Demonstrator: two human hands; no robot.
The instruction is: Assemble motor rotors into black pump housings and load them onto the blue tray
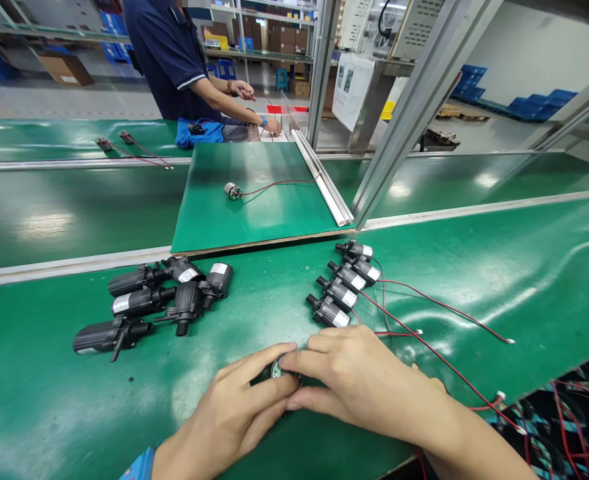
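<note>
Near the front of the green bench, my left hand [247, 400] wraps its fingers round a small black pump [276, 368]. Its round end, with green circuit board showing, faces up. My right hand [347, 367] closes on the same pump from the other side, index finger and thumb at its rim. Most of the pump is covered by my fingers. Just beyond my right hand lies a row of several black pumps [338, 293] with white labels and red wires. Farther to the left, several more black pumps [184, 303] lie in a loose group.
A raised green board [209, 220] bridges to the opposite bench, bearing a small motor [233, 191] with red leads. White tubes [324, 187] lie along its right edge beside a metal post [414, 113]. Many wired parts [569, 420] fill the lower right. A co-worker [174, 67] works opposite.
</note>
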